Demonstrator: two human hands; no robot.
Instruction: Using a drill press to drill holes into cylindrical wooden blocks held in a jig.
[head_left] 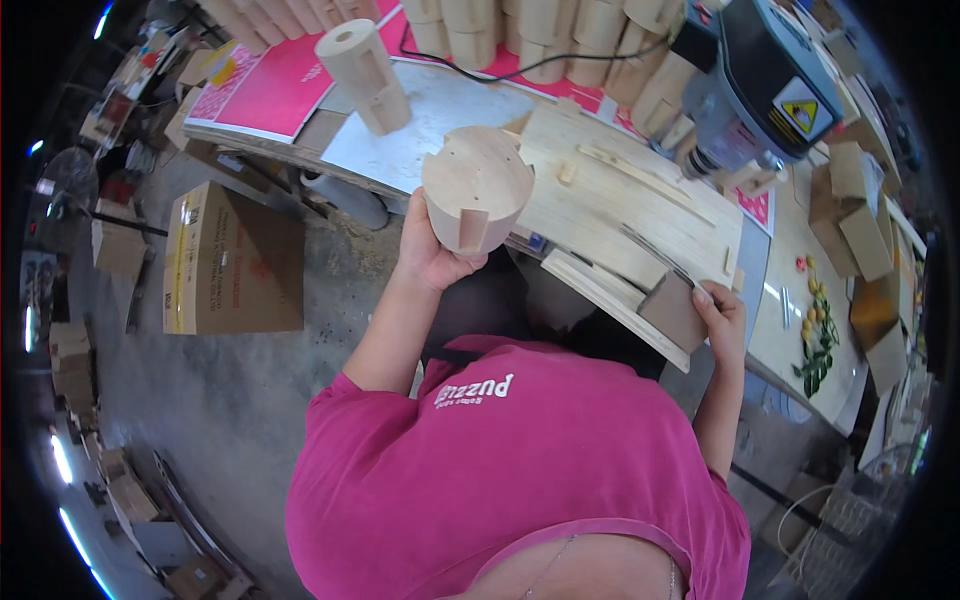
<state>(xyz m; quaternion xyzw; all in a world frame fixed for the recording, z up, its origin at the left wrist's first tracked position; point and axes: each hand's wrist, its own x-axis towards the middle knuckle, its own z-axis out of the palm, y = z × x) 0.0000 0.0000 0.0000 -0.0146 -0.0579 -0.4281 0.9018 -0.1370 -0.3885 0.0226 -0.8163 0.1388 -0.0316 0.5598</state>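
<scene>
My left hand [430, 245] is closed around a pale wooden cylinder [478, 175], lifted in front of the bench with its round end up. That end has small holes, and notches are cut into the rim. To the right, my right hand [722, 315] is closed at the end of a long thin dark strip [655, 250], which lies slanting over a wooden board [560, 205]. Its fingers also meet the edge of a flat grey-brown piece [673, 312], so their exact grip is partly hidden. A wooden rail [615, 310] runs along the board's near side.
A drill press [750, 90] with a dark cable overhangs the board at the right. Another notched cylinder [365, 80] stands on the bench, before stacked cylinders [545, 35]. Pink printed sheets [265, 90] lie at the back left. A large carton [235, 260] stands on the floor.
</scene>
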